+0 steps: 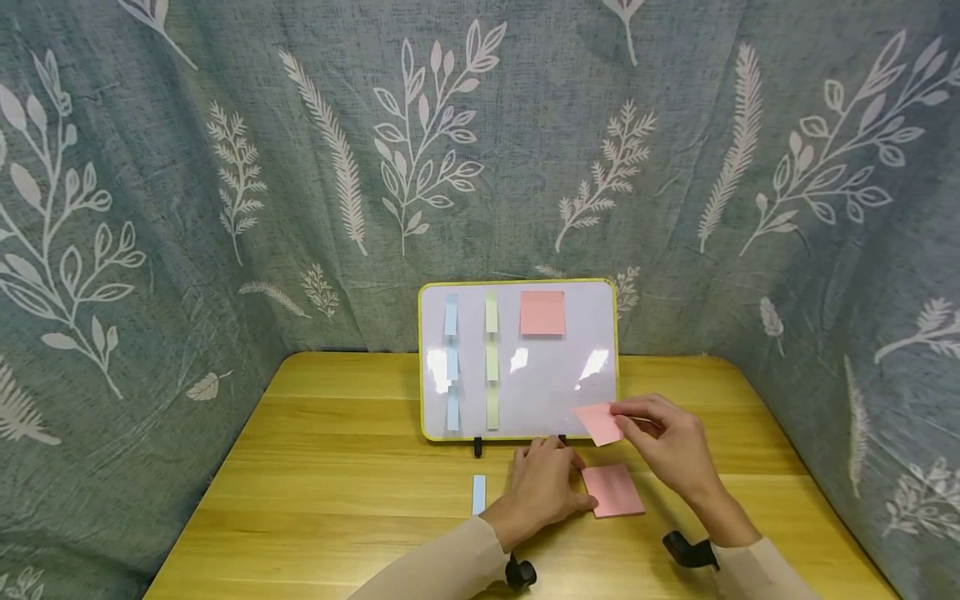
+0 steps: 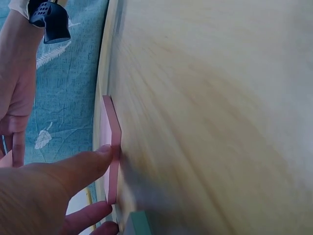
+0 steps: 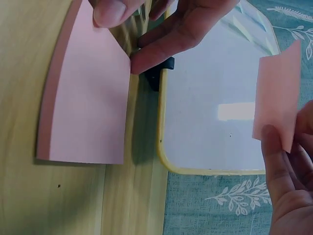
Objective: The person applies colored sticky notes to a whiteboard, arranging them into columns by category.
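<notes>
My right hand (image 1: 672,447) pinches a single pink sticky note (image 1: 598,423) by its right edge, in front of the whiteboard's lower right part. In the right wrist view that loose note (image 3: 276,93) bends slightly, with the thumb on its near face. On the table, my left hand (image 1: 542,485) holds a pink sticky note pad (image 1: 617,492) at its left side, thumb and a finger on its edges. The whiteboard (image 1: 547,375) stands upright behind both hands. One pink note (image 1: 542,312) is stuck near its top, right of centre.
Blue strips (image 1: 452,362) and green strips (image 1: 492,362) form two columns on the board's left half. A blue strip pad (image 1: 479,493) lies left of my left hand, and a green block (image 2: 140,223) shows beside it. Black feet (image 1: 477,447) support the board; a patterned curtain (image 1: 330,125) surrounds the table.
</notes>
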